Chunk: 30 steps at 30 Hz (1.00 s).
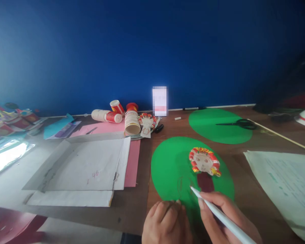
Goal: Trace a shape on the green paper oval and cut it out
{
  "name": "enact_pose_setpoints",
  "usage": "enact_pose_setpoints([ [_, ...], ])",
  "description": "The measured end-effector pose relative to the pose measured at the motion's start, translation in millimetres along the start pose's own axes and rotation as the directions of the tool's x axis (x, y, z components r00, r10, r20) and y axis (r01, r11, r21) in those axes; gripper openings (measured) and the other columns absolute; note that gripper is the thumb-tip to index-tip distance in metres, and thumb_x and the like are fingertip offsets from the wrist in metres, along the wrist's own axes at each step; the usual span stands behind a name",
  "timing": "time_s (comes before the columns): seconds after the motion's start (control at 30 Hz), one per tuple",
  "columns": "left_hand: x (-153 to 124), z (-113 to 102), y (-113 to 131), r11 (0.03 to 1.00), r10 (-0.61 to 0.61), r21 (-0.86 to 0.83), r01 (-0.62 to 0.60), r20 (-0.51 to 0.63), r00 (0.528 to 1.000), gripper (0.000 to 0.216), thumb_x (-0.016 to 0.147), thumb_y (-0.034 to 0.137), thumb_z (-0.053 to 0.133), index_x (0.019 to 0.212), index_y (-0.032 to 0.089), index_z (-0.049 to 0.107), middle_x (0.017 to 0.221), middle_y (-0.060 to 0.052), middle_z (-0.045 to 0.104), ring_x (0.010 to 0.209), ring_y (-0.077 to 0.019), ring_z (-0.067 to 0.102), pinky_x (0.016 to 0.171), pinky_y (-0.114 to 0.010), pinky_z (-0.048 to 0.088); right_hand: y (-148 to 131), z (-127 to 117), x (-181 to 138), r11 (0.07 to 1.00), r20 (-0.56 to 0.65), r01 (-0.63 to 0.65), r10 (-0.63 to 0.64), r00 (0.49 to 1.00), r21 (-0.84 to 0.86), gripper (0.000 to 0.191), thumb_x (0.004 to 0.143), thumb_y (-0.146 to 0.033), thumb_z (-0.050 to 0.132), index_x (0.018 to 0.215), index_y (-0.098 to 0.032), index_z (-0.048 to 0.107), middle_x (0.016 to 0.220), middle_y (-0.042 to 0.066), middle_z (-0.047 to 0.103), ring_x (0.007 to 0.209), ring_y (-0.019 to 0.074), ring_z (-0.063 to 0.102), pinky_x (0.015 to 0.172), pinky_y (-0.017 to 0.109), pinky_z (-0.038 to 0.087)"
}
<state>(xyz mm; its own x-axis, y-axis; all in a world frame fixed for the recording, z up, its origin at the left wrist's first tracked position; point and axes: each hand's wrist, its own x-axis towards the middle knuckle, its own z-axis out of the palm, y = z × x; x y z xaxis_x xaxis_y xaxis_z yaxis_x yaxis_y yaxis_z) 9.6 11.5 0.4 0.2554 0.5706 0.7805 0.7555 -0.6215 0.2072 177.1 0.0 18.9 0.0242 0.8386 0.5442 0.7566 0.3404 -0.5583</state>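
Note:
My right hand [226, 217] is closed round a white marker pen [220, 213], its reddish tip at the surface of a round green sheet [167, 162]. Faint dark outlines show on the sheet to the left of the tip. Knuckles up, my left hand [166, 220] rests curled at the sheet's near edge; whatever is under its fingers is hidden. On the sheet sits a paper-cup face [204, 162], its rim curled into red, white and yellow rolls. Below the face is a dark maroon patch [205, 182].
Behind lies a second green round sheet [216, 130] with black scissors [240, 124] on it. A white box lid [83, 166] stands left, with paper cups [132, 122] beyond it. A written sheet [287, 186] and a thin stick [282, 135] are at right. A blue wall [142, 51] closes the back.

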Motion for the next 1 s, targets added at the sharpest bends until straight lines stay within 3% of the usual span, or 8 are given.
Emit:
enact_pose_setpoints([
  [0.43,-6,3,1,0.998,-0.049,-0.030,0.048,-0.025,0.998,0.021,0.079,0.004,0.057,0.085,0.020,0.069,0.069,0.001,0.070,0.059,-0.0143,0.066,0.056,-0.027,0.053,-8,18,30,0.998,-0.033,-0.011,0.009,0.999,-0.063,0.016,0.098,-0.032,0.052,0.087,-0.024,0.062,0.074,0.001,0.074,0.062,0.0145,0.073,0.060,0.020,0.058],
  [0.67,-8,5,0,0.998,-0.056,-0.024,0.056,0.001,0.998,0.018,0.078,0.005,0.056,0.081,0.019,0.066,0.067,0.000,0.068,0.059,-0.0150,0.066,0.054,-0.029,0.052,-5,20,29,0.992,0.009,-0.039,0.040,0.999,-0.124,0.019,0.097,-0.035,0.053,0.085,-0.025,0.063,0.071,0.001,0.075,0.057,0.0150,0.073,0.055,0.019,0.056],
  [1.0,-5,5,5,0.994,-0.094,-0.056,0.093,-0.028,0.995,0.016,0.078,0.005,0.054,0.079,0.018,0.065,0.067,0.000,0.067,0.057,-0.0159,0.062,0.051,-0.032,0.047,-12,21,35,0.988,-0.003,0.018,-0.019,1.000,-0.150,0.018,0.096,-0.032,0.051,0.084,-0.025,0.063,0.069,0.000,0.075,0.055,0.0139,0.073,0.058,0.018,0.057],
])
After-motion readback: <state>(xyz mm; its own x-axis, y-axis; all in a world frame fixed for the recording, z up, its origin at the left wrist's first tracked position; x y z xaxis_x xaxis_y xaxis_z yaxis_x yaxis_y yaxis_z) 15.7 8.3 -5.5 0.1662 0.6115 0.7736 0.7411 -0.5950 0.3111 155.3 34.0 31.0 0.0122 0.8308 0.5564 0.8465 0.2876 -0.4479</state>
